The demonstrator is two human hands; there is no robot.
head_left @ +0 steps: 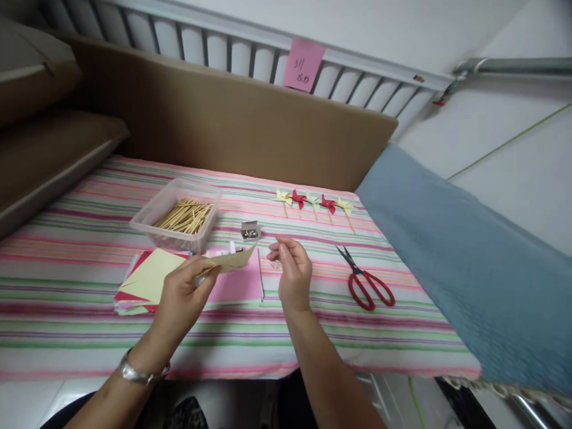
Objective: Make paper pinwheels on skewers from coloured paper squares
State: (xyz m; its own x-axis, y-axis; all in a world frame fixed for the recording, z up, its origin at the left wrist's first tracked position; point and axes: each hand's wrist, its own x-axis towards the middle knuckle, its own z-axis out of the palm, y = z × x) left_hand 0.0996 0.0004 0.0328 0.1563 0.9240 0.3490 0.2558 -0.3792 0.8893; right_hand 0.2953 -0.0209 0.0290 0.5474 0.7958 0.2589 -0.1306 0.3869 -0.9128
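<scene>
My left hand (183,295) is closed on a folded pale yellow paper piece (232,260) and what looks like a thin wooden stick, held above the striped cloth (89,333). My right hand (290,271) is just right of it, fingers pinched together on something too small to name. Under the left hand lies a stack of coloured paper squares (143,277), with a pink sheet (239,285) beside it. A small open box of metal pins (251,230) sits just beyond the hands.
A clear plastic tub of wooden sticks (181,215) stands at the back left. Several small yellow and red paper pinwheels (315,202) lie in a row at the back. Red-handled scissors (366,280) lie to the right, near a blue cloth (447,256). A brown board (232,119) stands behind.
</scene>
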